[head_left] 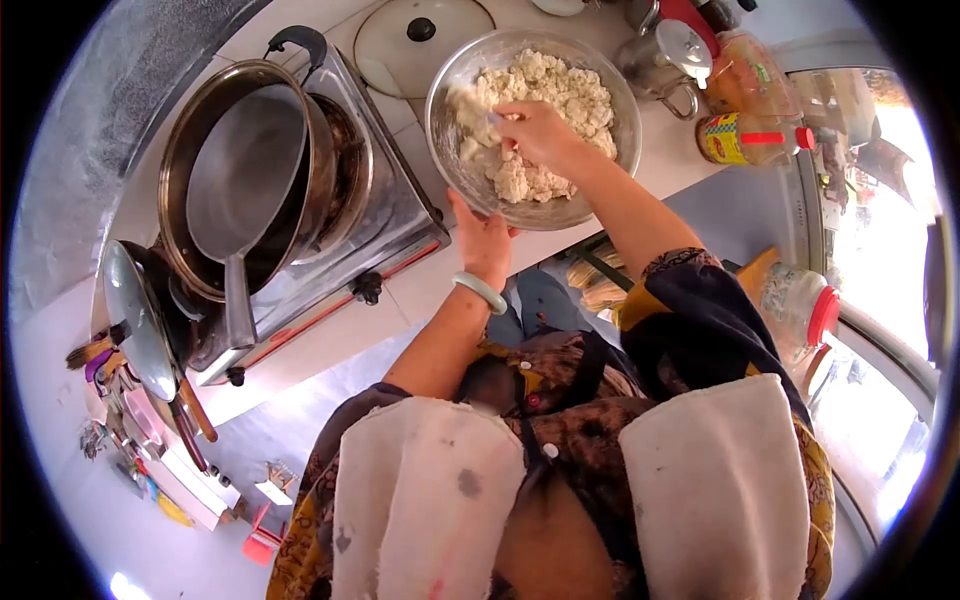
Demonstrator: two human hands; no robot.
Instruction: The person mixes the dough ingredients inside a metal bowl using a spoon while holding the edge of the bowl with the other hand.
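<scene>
A wide metal bowl [436, 140] stands on the counter, holding crumbly, pale, lumpy dough [540, 80]. My left hand [484, 238], with a pale bangle at the wrist, grips the bowl's near left side, thumb up along the wall. Over the dough, my right hand [545, 138] is closed with its fingers bent together. Something thin seems to stick out from those fingers toward the left of the bowl, but motion blur hides what it is. The dough on that side is smeared by movement.
Left of the bowl, a gas stove [385, 235] carries a large pot [172, 190] with a long-handled pan [245, 165] resting in it. A glass lid [395, 50] lies behind. On the right are a metal pitcher [660, 65] and a yellow-labelled bottle [735, 140].
</scene>
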